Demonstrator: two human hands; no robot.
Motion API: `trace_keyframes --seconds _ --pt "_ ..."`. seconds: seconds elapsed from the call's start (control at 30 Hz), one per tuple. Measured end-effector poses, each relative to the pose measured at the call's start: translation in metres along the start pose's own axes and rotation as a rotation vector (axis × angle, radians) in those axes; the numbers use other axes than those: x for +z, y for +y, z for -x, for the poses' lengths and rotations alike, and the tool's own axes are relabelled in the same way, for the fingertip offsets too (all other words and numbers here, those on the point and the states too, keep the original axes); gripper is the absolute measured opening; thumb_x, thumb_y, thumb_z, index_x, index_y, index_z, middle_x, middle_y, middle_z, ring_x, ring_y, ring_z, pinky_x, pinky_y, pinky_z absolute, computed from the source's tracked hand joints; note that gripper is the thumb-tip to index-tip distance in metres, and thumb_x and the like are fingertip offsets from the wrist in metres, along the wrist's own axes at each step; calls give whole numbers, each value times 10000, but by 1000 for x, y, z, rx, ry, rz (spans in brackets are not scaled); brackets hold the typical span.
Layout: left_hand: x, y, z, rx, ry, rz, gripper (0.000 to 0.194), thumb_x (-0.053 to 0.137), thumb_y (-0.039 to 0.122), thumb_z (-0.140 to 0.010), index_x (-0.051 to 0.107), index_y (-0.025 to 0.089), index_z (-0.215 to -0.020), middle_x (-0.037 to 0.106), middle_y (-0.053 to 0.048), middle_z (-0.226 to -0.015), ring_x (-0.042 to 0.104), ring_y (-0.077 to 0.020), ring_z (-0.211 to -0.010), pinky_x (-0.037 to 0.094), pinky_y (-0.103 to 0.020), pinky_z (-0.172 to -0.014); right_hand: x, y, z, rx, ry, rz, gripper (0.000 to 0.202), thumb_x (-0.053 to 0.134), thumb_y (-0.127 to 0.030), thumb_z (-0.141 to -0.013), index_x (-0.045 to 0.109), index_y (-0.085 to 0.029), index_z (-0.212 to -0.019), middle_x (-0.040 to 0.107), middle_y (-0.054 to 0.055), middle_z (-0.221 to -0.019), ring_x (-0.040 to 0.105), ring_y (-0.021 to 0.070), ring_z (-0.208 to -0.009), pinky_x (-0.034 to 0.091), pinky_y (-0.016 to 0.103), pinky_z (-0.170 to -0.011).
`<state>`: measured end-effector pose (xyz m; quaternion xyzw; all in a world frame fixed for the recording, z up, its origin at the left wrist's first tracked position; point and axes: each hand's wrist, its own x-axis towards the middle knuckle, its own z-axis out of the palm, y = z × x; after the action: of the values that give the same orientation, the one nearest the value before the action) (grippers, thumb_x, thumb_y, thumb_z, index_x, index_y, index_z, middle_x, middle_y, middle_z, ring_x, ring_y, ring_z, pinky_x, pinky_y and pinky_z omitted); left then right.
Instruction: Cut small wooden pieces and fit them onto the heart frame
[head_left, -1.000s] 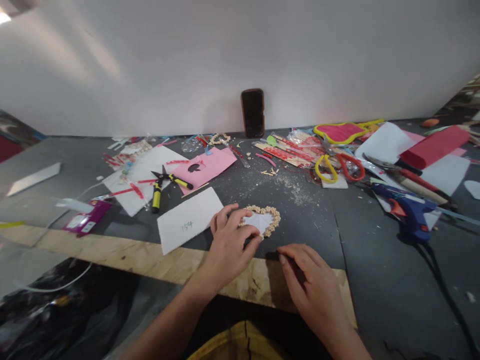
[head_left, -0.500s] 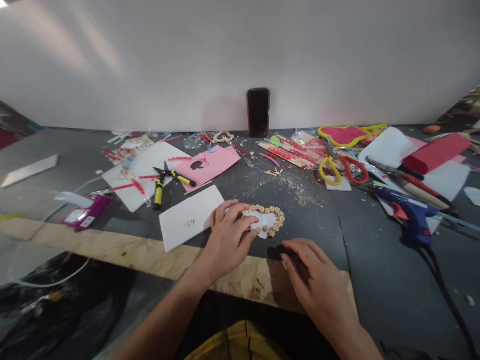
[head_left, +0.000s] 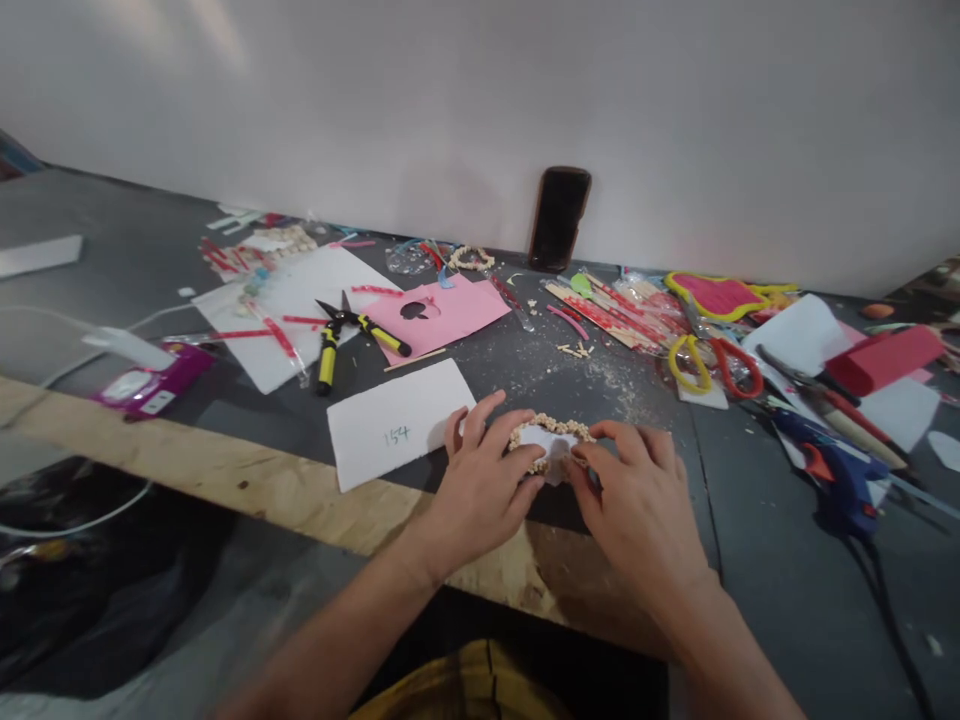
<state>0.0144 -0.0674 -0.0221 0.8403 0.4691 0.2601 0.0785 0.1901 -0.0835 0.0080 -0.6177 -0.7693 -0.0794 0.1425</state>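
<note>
Nearest, left of and below the beaded ring (head_left: 564, 424), lies a black plastic bag (head_left: 82, 610); its contents are too dark to tell.

The ring rests on the dark tabletop, between the two hands. The left hand (head_left: 480, 490) stays pinched on its left side, thumb over the near edge. The right hand (head_left: 645, 500), apart from the ring half a second ago, now touches its right edge; its thumb and fingertips are close together, though whether they clamp the rim or a loose bead cannot be told. The beads surround a piece of white paper (head_left: 551, 443). The ring's long axis appears to run side to side; fingers hide too much to say which way it points.

Left of the ring sits a white card (head_left: 367, 450), and well to its right a blue glue gun (head_left: 836, 470). Farthest, beyond the ring, a phone (head_left: 560, 215) stands against the wall (head_left: 675, 130).
</note>
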Motion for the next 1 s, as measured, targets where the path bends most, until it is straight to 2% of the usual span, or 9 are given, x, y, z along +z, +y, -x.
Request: trace_keyframes --seconds 0.1,0.23,0.43,0.57,0.73,0.83,1.0 --pt "0 -1 0 0 21 27 169 556 269 -843 654 257 -980 508 -30 -1312 250 -323 -1326 197 -551 -1042 6 -3 -3 -6 -16 36 153 605 -328 -811 686 -211 -866 623 75 -1057 439 277 -968 426 418 -764" --pt "0 -1 0 -8 28 48 170 552 252 -843 660 249 -975 508 -28 -1314 238 -326 -1329 198 -566 -1045 14 -3 -6 -34 -11 11 115 593 -283 -809 671 -208 -846 622 83 -1043 449 280 -951 429 434 -759" --pt "0 -2 1 -18 36 86 172 564 242 -836 658 269 -977 524 -19 -1295 240 -329 -1326 214 -559 -1040 9 -2 0 -68 142 -252 129 552 -276 -847 651 -217 -905 619 75 -970 531 214 -902 435 396 -802" --pt "-4 -2 2 7 42 153 165 566 268 -848 659 279 -983 537 -9 -1280 237 -315 -1326 223 -529 -1039 0 -11 22 45 120 -469 143 548 -274 -861 607 -232 -985 653 31 -888 588 168 -835 475 303 -736" --pt "-12 8 6 41 33 184 151 541 238 -867 680 277 -910 568 -9 -1234 256 -315 -1308 210 -546 -1037 3 -20 44 218 54 -636 135 536 -293 -868 605 -245 -973 665 9 -852 620 136 -730 497 241 -620" --pt "-13 14 13 42 36 140 156 529 227 -874 678 271 -888 567 -9 -1234 261 -321 -1305 197 -563 -1039 7 -21 47 175 49 -655 140 522 -274 -872 612 -241 -974 673 17 -864 628 143 -761 511 257 -645" --pt "-9 13 20 53 14 69 125 550 261 -872 659 284 -927 554 -8 -1248 261 -323 -1313 190 -565 -1048 8 -14 46 7 106 -551 121 528 -228 -869 612 -228 -957 684 23 -854 609 156 -784 502 299 -696"
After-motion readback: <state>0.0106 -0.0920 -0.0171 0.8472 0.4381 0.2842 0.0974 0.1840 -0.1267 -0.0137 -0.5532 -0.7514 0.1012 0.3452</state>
